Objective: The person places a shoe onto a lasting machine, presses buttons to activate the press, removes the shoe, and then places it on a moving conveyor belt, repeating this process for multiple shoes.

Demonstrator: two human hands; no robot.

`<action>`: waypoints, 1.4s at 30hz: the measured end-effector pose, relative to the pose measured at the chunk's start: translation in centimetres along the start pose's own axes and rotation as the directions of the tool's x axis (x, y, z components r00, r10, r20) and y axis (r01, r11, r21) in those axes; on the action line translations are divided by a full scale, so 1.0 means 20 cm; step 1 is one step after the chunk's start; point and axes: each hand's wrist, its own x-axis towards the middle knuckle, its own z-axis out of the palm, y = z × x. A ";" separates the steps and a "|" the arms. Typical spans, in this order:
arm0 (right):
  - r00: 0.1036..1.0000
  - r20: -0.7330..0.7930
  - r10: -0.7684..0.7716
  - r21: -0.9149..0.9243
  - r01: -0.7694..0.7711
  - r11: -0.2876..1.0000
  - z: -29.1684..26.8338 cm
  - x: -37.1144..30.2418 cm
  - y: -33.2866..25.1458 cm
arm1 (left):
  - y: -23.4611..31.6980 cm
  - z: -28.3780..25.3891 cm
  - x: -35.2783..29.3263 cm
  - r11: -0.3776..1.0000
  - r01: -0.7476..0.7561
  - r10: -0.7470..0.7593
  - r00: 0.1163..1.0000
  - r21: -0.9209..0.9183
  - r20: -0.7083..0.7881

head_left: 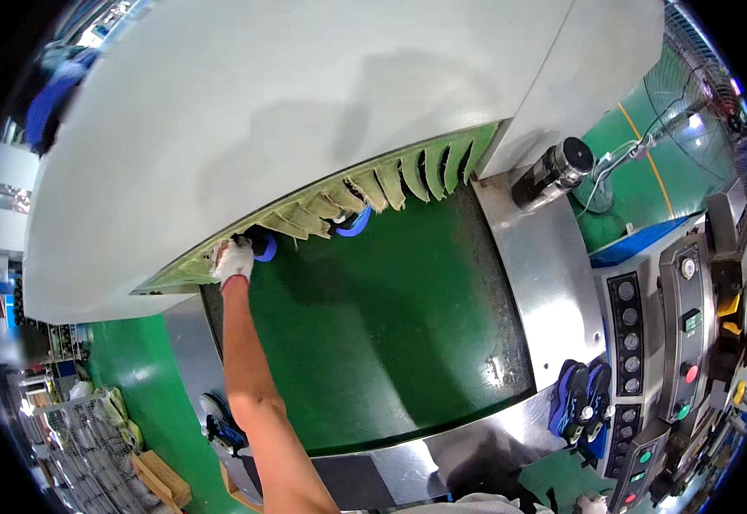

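My left hand (235,260), in a white glove with a pink cuff, reaches to the far left of a green conveyor belt (373,317). Its fingers are closed on a dark shoe (264,246) with a blue sole, partly hidden by the hand and the hanging flaps. To the right of it, a second blue-soled shoe (354,223) lies half under the green strip curtain (339,195) of the machine's opening. At the bottom edge a gloved hand, seemingly my right hand (592,503), shows only in part; its fingers cannot be made out.
A pair of dark blue shoes (580,401) stands on the metal frame at the right, and another shoe (223,423) at the left. A black-and-silver cylinder (553,174) rests on the right rail. Control panels (681,325) line the right; a wire basket (91,450) stands lower left.
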 end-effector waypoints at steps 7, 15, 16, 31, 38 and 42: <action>0.979 0.006 0.202 0.227 -0.198 0.953 0.02 0.08 0.00 | -0.44 0.35 0.07 0.992 -0.120 0.120 0.993 -0.036 -0.003; 0.954 0.040 -0.296 -0.523 0.273 0.808 0.10 0.29 -0.25 | -0.16 -0.02 -0.59 0.891 -0.439 0.365 0.844 -0.114 -0.392; 0.888 0.112 -0.446 -0.601 0.417 0.682 0.10 0.34 -0.18 | -0.10 -0.10 -0.71 0.809 -0.548 0.448 0.808 -0.211 -0.383; 0.791 0.079 -0.607 0.032 0.606 0.795 0.00 -0.01 -0.49 | 0.61 -0.21 -2.05 0.719 -0.622 0.693 0.679 -0.312 0.242; 0.492 -0.173 -0.853 0.313 0.849 0.426 0.00 -0.21 -0.57 | 1.12 -0.76 -2.77 0.254 -0.821 0.945 0.323 -0.512 -0.049; 0.237 -0.496 -0.835 0.104 0.971 0.213 -0.11 -0.24 -0.66 | 1.68 -1.08 -3.40 -0.306 -0.772 0.948 -0.191 -0.557 -0.256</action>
